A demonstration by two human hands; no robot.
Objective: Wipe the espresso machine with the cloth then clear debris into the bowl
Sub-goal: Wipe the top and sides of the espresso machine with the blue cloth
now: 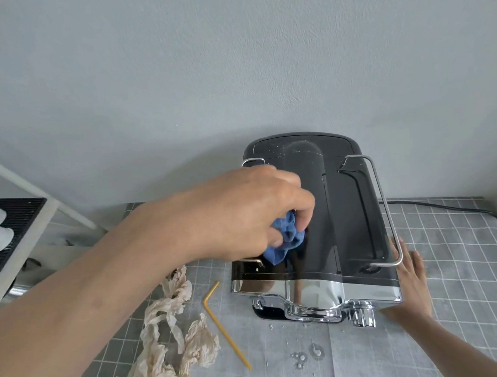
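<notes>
A grey wall (233, 71) fills the upper half of the view, and below it lies the worktop (468, 276), covered in a grey sheet with a white grid. On the worktop, close to the wall, stands the espresso machine (346, 211), seen from above: a glossy black top with a wire rail on each side and a chrome front edge facing the person. At the far left a white shelf (30, 233) carries a black ribbed mat (6, 231) with white pieces on it. The left hand (243, 215) reaches over the left part of the machine's top, its fingers curled around a bunched blue cloth (286, 241) that is pressed to the black surface. The right hand (409, 280) lies flat against the machine's right side, fingers straight and together. Crumpled beige paper (170, 349) lies on the worktop left of the machine, and a bent yellow straw (221, 319) lies between the paper and the machine. A black cable (448, 205) runs along the wall to the right. Water drops (307, 356) sit on the sheet in front of the machine.
</notes>
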